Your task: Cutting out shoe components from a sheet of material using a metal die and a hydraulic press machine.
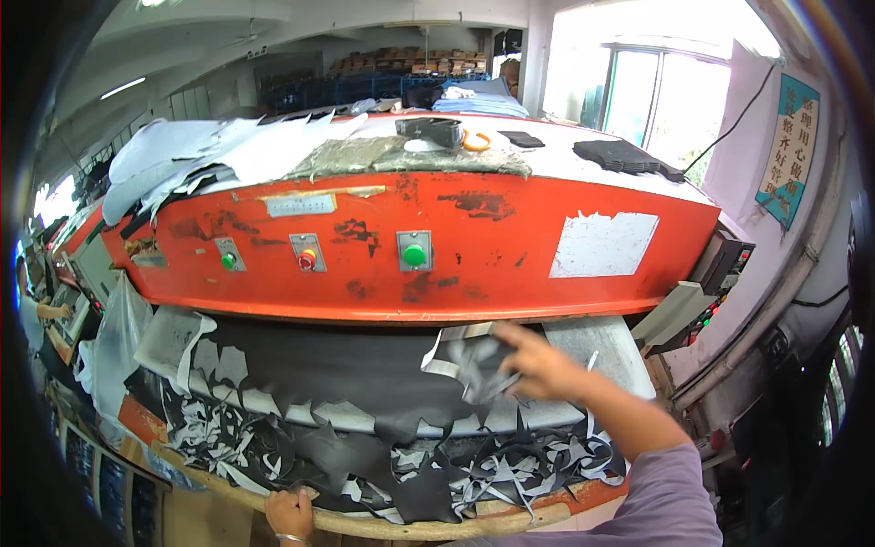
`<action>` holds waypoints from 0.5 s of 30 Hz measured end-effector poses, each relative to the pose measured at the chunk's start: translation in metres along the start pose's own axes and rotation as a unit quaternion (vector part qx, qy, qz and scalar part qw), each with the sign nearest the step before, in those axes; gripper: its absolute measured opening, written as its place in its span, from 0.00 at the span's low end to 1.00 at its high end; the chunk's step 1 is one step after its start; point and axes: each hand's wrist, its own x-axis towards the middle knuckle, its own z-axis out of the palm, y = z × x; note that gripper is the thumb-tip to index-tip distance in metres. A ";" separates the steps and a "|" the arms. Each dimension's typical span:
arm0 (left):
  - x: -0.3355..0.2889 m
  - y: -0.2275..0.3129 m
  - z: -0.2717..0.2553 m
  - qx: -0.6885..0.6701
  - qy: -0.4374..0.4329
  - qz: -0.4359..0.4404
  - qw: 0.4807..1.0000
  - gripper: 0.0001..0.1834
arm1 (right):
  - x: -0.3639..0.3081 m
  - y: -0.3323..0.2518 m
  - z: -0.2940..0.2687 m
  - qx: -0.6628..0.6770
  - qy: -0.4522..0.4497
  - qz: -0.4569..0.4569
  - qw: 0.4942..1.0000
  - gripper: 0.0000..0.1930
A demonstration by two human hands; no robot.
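Over the right part of the press bed, my right hand [540, 366] reaches forward, partly smeared by motion. Its fingers are closed on a blurred grey-and-white scrap [478, 369]. Beside those fingers stands a pale band-shaped cutting die [441, 357], its far part hidden under the press head. Black sheet material [337, 365] with ragged edges lies across the white bed [602, 351]. My left hand [290, 513] is closed round the wooden rail [392, 526] at the front.
Black and white offcuts [519, 465] fill the trough between bed and rail. The orange press head [510, 237] hangs low over the bed, with a green button [415, 255] and a red knob [307, 260]. White sheets [191, 150] and black pieces [624, 157] lie on top. Another person's arm [53, 312] shows far left.
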 end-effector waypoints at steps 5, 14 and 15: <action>0.025 0.014 -0.006 -0.006 0.002 0.029 1.000 0.19 | -0.044 -0.036 0.115 0.172 -0.140 0.063 0.973 0.20; 0.027 -0.010 -0.013 -0.066 -0.038 0.032 0.997 0.16 | -0.002 -0.104 0.147 0.049 -0.109 0.133 0.984 0.36; 0.030 -0.017 -0.019 -0.077 -0.099 0.034 0.992 0.17 | 0.012 -0.121 0.153 0.036 -0.128 0.194 0.972 0.36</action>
